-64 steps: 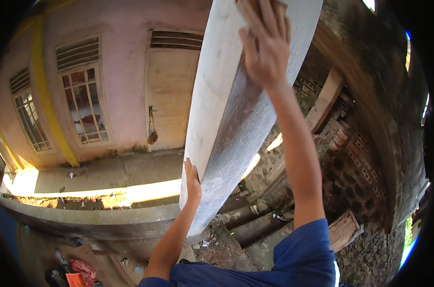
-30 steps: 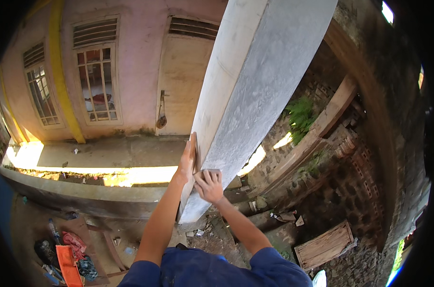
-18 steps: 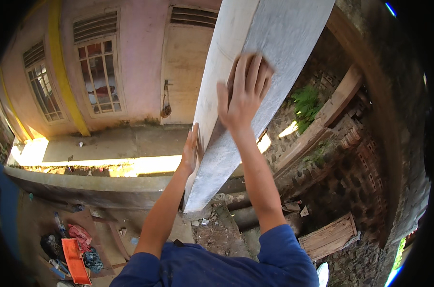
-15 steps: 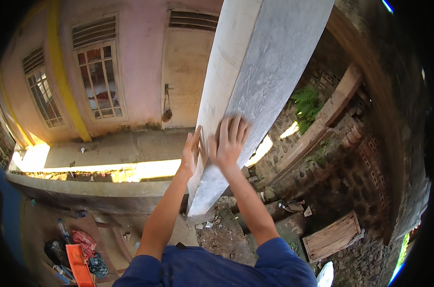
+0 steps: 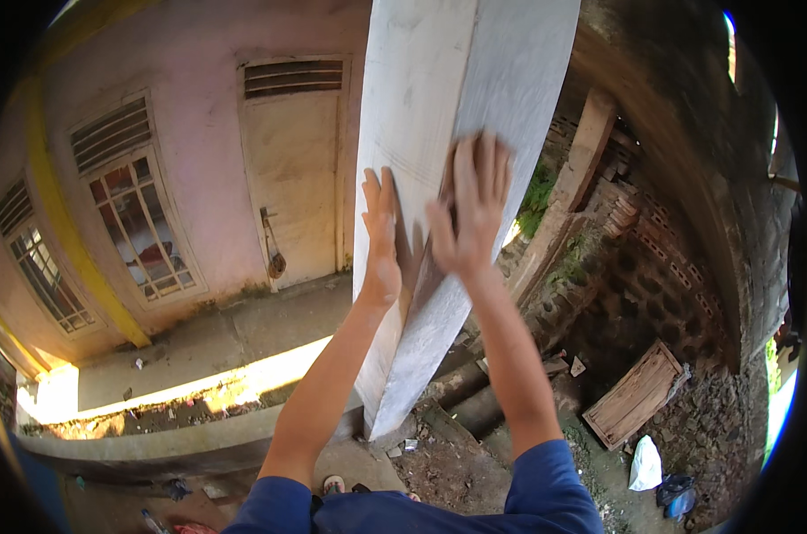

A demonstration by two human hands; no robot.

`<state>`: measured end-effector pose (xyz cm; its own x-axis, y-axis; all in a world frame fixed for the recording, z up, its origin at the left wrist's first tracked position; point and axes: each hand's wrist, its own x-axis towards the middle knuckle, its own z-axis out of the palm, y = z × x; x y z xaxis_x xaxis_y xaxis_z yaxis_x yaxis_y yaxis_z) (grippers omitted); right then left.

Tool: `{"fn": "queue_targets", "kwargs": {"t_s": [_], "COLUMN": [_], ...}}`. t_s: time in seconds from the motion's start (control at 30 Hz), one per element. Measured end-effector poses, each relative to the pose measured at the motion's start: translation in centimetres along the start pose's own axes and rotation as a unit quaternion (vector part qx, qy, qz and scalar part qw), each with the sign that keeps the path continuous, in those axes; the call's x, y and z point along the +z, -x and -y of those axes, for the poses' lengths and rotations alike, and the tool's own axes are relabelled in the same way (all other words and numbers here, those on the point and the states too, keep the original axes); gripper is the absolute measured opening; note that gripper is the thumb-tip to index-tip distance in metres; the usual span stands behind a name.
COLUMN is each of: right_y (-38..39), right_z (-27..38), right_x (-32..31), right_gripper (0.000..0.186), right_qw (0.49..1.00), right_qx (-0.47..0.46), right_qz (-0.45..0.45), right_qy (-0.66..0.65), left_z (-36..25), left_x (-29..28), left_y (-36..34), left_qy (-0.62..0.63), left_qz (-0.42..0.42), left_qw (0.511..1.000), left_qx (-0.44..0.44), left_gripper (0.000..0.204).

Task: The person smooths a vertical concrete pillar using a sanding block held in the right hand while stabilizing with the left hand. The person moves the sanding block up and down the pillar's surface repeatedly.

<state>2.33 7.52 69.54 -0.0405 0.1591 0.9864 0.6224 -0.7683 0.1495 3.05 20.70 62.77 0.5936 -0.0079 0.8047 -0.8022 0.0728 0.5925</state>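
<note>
A tall pale grey column [image 5: 414, 80] with a long vertical edge rises in front of me. My left hand [image 5: 380, 245] rests flat against its left face, fingers stretched upward. A little higher, my right hand [image 5: 473, 209] lies over the column's right face beside that edge, smeared by motion. Something dark and flat seems to sit beneath its fingers, mostly hidden, too unclear to name.
Left stands a pink wall [image 5: 203, 80] with barred windows, a door [image 5: 292, 187] and a low concrete ledge [image 5: 163, 449]. Right are a wooden beam [image 5: 586, 160], rubble, a wooden board [image 5: 635, 392], a white sack [image 5: 644, 463] and a sandalled foot [image 5: 334, 485].
My right hand has swept repeatedly down and up the column, and is now higher than half a second ago. My left hand sits higher in view, and the view has shifted.
</note>
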Motion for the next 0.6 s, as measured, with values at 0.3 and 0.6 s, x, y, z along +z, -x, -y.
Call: {"fn": "queue_targets", "kwargs": {"t_s": [0.3, 0.6], "right_y": [-18.1, 0.7], "right_z": [-6.7, -4.1], "right_x": [-0.9, -1.8], "right_gripper": [0.058, 0.057], "right_qw": [0.987, 0.998], "right_qx": [-0.048, -0.062], "right_qz": [-0.153, 0.017], "right_qy": [0.016, 0.004], "left_z": [-4.7, -2.6], "left_x": [3.4, 3.7], "left_y": [-3.6, -0.8], "left_qy": [-0.227, -0.263], "left_qz": [-0.039, -0.077], "left_qw": [0.940, 0.932], "left_qx": [0.250, 0.237], "left_gripper": [0.067, 0.063]}}
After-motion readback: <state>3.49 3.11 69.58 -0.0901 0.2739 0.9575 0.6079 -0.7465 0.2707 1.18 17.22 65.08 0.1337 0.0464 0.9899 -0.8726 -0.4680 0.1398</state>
